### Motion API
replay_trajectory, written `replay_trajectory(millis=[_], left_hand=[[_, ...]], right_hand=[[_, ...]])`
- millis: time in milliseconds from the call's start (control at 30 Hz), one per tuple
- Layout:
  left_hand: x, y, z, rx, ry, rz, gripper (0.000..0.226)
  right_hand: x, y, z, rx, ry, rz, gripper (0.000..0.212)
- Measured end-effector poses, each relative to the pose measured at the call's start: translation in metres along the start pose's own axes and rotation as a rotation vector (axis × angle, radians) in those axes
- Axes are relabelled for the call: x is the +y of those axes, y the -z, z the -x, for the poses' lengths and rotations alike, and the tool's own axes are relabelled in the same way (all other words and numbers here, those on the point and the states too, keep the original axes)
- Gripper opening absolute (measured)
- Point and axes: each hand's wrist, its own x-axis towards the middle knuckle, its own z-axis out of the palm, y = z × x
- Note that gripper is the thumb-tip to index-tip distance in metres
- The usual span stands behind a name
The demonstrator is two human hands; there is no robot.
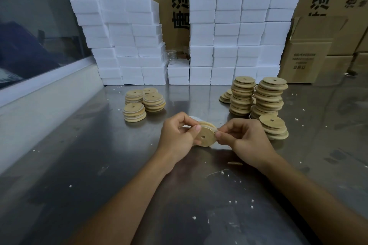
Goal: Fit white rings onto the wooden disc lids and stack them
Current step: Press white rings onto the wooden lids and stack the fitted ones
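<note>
Disc lid (205, 137) sits on edge between both hands just above the desk (83, 165); our left hand (177, 135) pinches its left rim, and our right hand (242, 138) pinches the white ring (215, 129) at the right rim. We judge it best to hold the lid steady and roll the ring round the edge bit by bit. We count four short finished stacks (141, 101) at left and about four plain stacks (258, 98) at right.
</note>
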Motion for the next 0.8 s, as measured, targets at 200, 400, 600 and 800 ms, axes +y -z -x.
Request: replay_trajectory(millis=[200,400,600,800], left_hand=[[-0.0017,0.0026,-0.0005,0.004,0.053,0.062,0.018],[-0.0047,-0.0012,0.0007,-0.039,-0.254,-0.264,0.015],[-0.0058,-0.0038,0.0024,-0.056,-0.303,-0.325,0.009],[-0.0061,-0.0031,-0.0001,-0.014,-0.201,-0.233,0.022]], right_hand=[[0.0018,-0.0044,0.0026,-0.01,0.025,0.066,0.008],[0.0002,-0.007,0.0044,-0.006,0.137,0.255,0.011],[-0.0027,-0.0079,0.0052,-0.011,0.161,0.276,0.008],[-0.0004,-0.0099,0.0037,0.007,0.111,0.267,0.007]])
